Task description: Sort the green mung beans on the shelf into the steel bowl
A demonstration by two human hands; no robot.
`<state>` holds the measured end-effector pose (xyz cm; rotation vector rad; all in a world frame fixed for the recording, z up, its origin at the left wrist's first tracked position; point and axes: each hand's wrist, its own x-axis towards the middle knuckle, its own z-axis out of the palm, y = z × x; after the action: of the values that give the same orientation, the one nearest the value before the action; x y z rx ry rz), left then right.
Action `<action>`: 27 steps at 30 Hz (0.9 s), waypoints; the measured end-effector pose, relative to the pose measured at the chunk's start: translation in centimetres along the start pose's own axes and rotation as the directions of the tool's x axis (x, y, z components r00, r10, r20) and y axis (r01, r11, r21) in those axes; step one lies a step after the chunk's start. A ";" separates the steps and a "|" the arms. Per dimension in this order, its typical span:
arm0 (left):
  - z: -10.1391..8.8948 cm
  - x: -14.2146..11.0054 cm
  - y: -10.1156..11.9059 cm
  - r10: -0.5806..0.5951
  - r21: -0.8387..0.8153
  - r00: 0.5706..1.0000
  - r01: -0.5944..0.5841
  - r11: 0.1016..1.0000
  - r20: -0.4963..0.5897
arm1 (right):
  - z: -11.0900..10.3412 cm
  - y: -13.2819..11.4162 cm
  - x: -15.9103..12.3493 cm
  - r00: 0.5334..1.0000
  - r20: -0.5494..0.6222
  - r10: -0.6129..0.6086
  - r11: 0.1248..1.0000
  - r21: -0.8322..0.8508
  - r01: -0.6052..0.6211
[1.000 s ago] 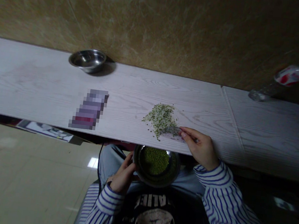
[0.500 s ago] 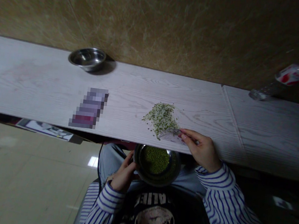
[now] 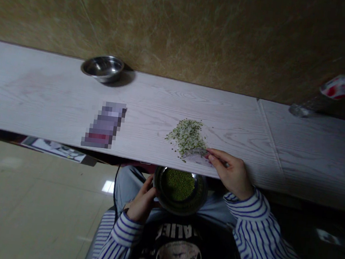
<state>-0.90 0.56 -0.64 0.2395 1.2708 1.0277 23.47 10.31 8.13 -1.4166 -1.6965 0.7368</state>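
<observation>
My left hand (image 3: 143,200) grips the rim of a metal bowl (image 3: 198,202) just below the table edge, over my lap. Inside the bowl lie many small green beans (image 3: 179,184), which look like mung beans. On the table above it spreads a pile of green beans mixed with white grains (image 3: 188,134). My right hand (image 3: 232,171) pinches a thin clear plastic piece (image 3: 195,153) at the pile's near edge. The exact kind of this piece is hard to make out. Its tip touches or overlaps the grains.
A second metal bowl (image 3: 103,69) stands near the wall on the left. A pixelated flat object (image 3: 104,125) lies left of the pile. At the back right a clear bottle (image 3: 335,90) with a red and white label stands on the table (image 3: 150,102). Something dark sits at the far right.
The whole view has shifted very slightly. Both hands, the bowl and the pile stay nearly the same.
</observation>
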 end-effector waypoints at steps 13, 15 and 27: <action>0.0 0.1 -0.1 -0.003 -0.011 1.000 0.003 1.000 -0.002 | 0.4 0.0 0.0 1.000 0.013 0.018 0.999 0.033 -0.019; 0.0 0.0 0.0 -0.002 -0.007 1.000 0.002 1.000 -0.006 | 0.5 0.1 0.1 1.000 0.004 0.017 0.999 0.037 -0.018; 0.3 -0.4 0.4 0.003 0.012 1.000 -0.003 1.000 -0.015 | 1.1 0.2 0.8 1.000 -0.019 0.021 1.000 0.023 -0.021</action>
<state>-0.84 0.65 0.00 0.2433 1.2903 1.0265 22.61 11.21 7.57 -1.4233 -1.6555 0.7495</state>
